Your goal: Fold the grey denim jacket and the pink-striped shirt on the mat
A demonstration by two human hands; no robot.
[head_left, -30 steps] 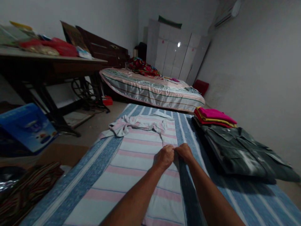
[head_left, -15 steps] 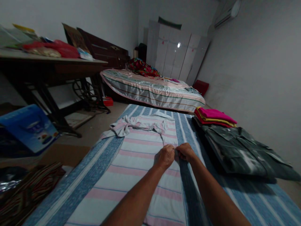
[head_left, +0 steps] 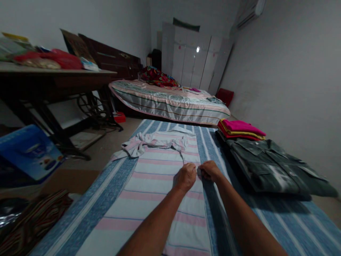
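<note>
A pink and pale striped garment (head_left: 157,177) lies flat on a blue striped mat (head_left: 106,199) on the floor, its sleeves bunched at the far end. My left hand (head_left: 185,176) and my right hand (head_left: 210,171) sit side by side at the garment's right edge. Both are closed, fingers pinching the fabric edge between them. My forearms reach in from the bottom of the view.
A dark green shirt (head_left: 266,167) and a folded pink, yellow and red stack (head_left: 241,129) lie to the right on the mat. A bed (head_left: 170,99) stands beyond. A dark table (head_left: 53,80) and a blue box (head_left: 29,151) are at left, with striped cloth (head_left: 34,220) near.
Both hands stay pinched on the garment's right edge, with the right hand drawn slightly apart from the left. The view has shifted a little to the right.
</note>
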